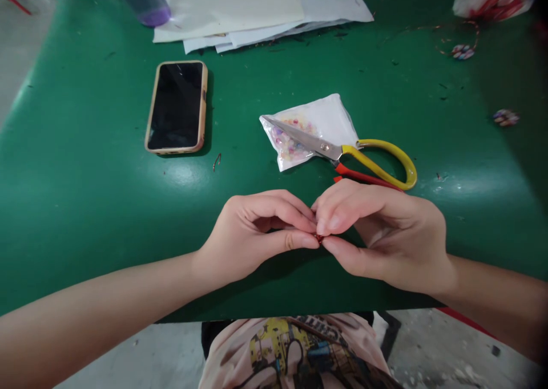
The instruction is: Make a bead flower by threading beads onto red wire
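Note:
My left hand [246, 238] pinches a tiny coil of copper-red wire [318, 238] between thumb and fingertips. From the other side, my right hand [402, 240] closes its thumb and fingers on the same wire, so the fingertips of both hands meet. Most of the wire is hidden by the fingers. Just beyond the hands, scissors [324, 148] with one yellow and one red handle lie partly across a clear-and-white packet of colourful beads [295, 141]. The right hand's knuckles are close to the red handle.
A phone [176, 106] lies at left on the green table [107, 206], near a bent wire scrap [217, 162]. Paper sheets [265, 7] and a purple-based container [148, 4] are at the back. Beaded wire pieces [463, 51] and a bag with red contents [492, 1] sit at right.

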`<action>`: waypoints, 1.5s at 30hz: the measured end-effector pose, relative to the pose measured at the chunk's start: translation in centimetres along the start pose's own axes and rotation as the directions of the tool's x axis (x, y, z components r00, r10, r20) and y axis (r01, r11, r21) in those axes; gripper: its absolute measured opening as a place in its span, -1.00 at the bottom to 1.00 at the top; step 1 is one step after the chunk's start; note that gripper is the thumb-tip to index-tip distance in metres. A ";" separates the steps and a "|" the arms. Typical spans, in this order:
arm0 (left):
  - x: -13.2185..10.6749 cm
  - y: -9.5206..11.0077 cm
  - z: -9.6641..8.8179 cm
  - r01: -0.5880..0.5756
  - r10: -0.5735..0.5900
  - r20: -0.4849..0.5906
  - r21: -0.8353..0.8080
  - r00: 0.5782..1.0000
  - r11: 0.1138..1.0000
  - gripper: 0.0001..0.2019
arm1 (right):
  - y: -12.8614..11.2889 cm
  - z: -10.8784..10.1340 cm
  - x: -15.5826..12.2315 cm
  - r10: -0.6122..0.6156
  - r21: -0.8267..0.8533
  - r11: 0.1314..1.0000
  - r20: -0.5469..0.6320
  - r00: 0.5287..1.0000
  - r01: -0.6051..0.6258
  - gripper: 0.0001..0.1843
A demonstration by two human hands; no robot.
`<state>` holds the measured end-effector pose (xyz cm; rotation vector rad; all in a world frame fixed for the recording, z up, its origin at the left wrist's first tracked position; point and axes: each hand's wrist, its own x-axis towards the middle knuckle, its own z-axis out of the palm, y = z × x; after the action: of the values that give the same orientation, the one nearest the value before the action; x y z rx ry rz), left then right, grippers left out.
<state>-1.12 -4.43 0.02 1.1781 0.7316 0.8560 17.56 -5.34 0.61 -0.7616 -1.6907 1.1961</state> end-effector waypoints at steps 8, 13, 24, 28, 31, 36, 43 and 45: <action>0.1 0.1 -0.1 0.008 -0.008 0.003 -0.004 1.000 1.000 -0.85 | 0.0 0.0 0.0 0.026 0.057 0.998 0.000 1.000 -0.026 -0.67; 0.4 0.0 -0.3 0.054 -0.050 0.056 -0.082 0.997 0.995 -0.88 | -0.2 0.0 0.0 0.083 0.072 0.994 -0.007 0.997 -0.082 -0.70; 0.4 -0.7 -0.7 0.090 -0.071 0.067 -0.347 0.995 0.934 -0.95 | -0.9 -1.0 0.5 0.099 -0.195 0.975 -0.058 0.993 -0.108 -0.64; 0.2 -0.6 -0.7 0.147 -0.129 0.073 -0.366 0.989 0.919 -0.92 | -0.9 -0.8 0.4 0.215 -0.134 0.967 -0.037 0.976 -0.218 -0.75; 0.2 -0.5 -0.7 0.150 -0.142 0.047 -0.367 0.989 0.918 -0.87 | -0.8 -0.7 0.4 0.325 0.040 0.945 -0.055 0.944 -0.323 -0.74; 0.3 -0.3 -0.4 0.167 -0.181 -0.003 -0.378 0.983 0.911 -0.76 | -0.6 -0.9 1.0 0.459 0.295 0.857 -0.063 0.886 -0.423 -0.76; 0.3 -0.2 -0.4 0.153 -0.177 -0.039 -0.349 0.983 0.924 -0.83 | 0.1 -1.2 1.2 0.580 0.520 0.715 -0.068 0.812 -0.467 -0.75; 0.3 -0.2 -0.5 0.155 -0.178 -0.034 -0.348 0.983 0.925 -0.84 | 0.2 -1.3 1.1 0.609 0.560 0.676 -0.060 0.791 -0.478 -0.76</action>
<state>-1.33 -3.94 -0.27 0.7669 0.6908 0.8419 18.30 -3.80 0.93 -1.0543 -0.8569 1.7969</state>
